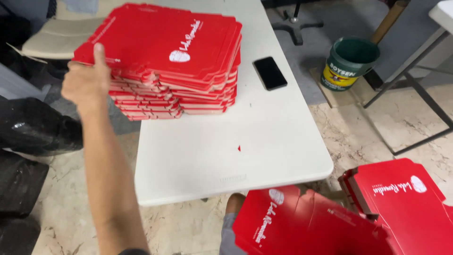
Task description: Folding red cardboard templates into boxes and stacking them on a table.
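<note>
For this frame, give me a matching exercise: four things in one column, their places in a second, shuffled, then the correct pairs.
Things:
1. left hand
2. black flat smartphone
3. green plastic paint bucket
4. tiny red paper scrap

Places:
A. on the floor beside the white table
B. alone on the bare tabletop near its front edge
C. gripping the tall stack of flat red cardboard boxes at its left corner
D. lying on the tabletop right of the stack

Pairs: 1-C, 2-D, 3-A, 4-B

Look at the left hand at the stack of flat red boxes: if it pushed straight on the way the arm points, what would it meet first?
The left hand already grips the stack of flat red boxes at its near edge, thumb on top, so it would likely meet that stack first.
</note>
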